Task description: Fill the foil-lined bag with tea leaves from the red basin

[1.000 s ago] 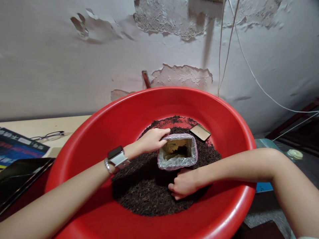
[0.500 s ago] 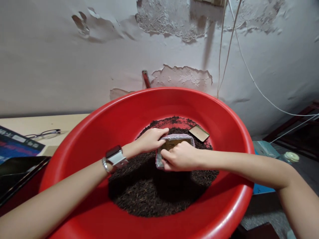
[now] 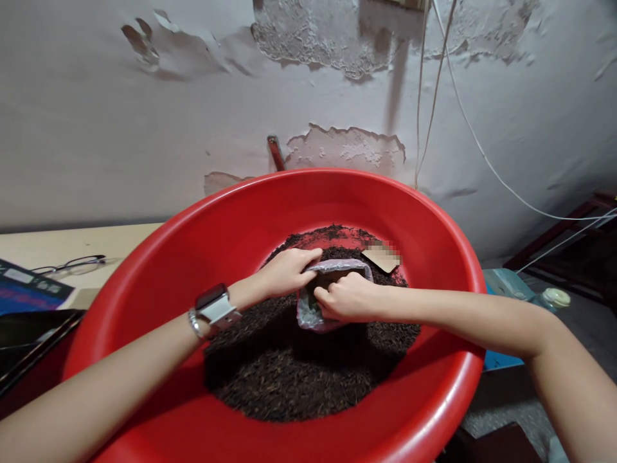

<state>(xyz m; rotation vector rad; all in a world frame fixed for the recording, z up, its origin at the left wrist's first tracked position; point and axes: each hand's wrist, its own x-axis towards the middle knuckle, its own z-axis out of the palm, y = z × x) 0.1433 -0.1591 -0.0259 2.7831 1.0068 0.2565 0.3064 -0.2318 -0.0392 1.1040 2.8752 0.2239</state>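
A large red plastic basin point(image 3: 241, 225) holds a layer of dark dry shreds point(image 3: 284, 389) that look like loose tea leaves. Above them is a squarish box lined or wrapped in clear crinkled plastic point(image 3: 308, 318), its mouth towards me. My left hand point(image 3: 289, 270) grips the box's left rim, thumb and fingers closed on the plastic. My right hand point(image 3: 349, 297) is at the mouth with its fingers curled inward; whatever they hold is hidden. A flat tan rectangular piece point(image 3: 382, 260), perhaps a lid, lies on the shreds behind the box.
Eyeglasses point(image 3: 80, 262) and a dark blue printed item point(image 3: 36, 289) lie on the pale tabletop point(image 3: 116, 241) at left. White cords point(image 3: 475, 128) hang by the peeling wall point(image 3: 202, 109). A clear bottle with a pale cap point(image 3: 555, 298) stands to the right, beyond the basin rim.
My right hand has tilted, its fingers now further inside the box's mouth. The box has tipped slightly, showing more of its plastic underneath. The whole view has shifted slightly.
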